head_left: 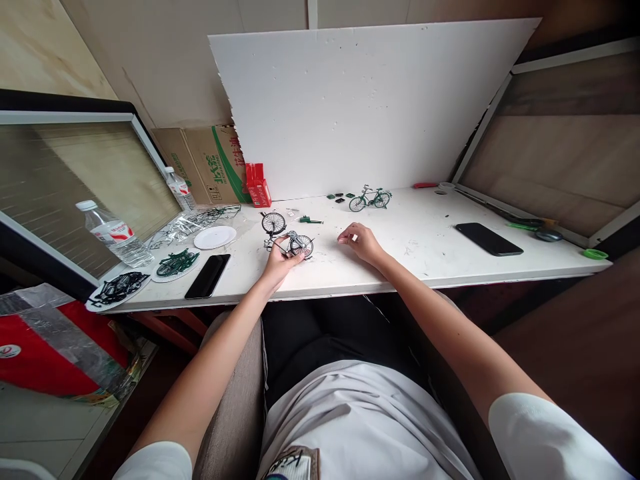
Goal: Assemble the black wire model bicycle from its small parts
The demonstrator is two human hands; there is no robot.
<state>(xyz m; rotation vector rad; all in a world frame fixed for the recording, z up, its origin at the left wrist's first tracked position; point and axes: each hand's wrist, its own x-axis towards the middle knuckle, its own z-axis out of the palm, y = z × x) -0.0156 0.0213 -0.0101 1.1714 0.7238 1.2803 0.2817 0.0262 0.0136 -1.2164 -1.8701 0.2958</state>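
A black model bicycle (301, 246) is in my left hand (283, 261), its fingers closed around the frame just above the white table. One spoked wheel (273, 223) points up and away from me, while the other is beside my thumb. Part of the frame is covered by my fingers. To the right, my right hand (364, 243) hovers low over the tabletop with thumb and fingertips drawn together. Whatever may be between those fingertips is too small to make out. A small green part (311, 220) lies beyond the bicycle.
A finished-looking green model bicycle (370, 199) stands at the back beside small dark pieces (340, 197). Plates of black parts (120, 288) and green parts (176, 263), a phone (207, 276) and water bottles (116, 235) are left. Another phone (489, 239) lies right.
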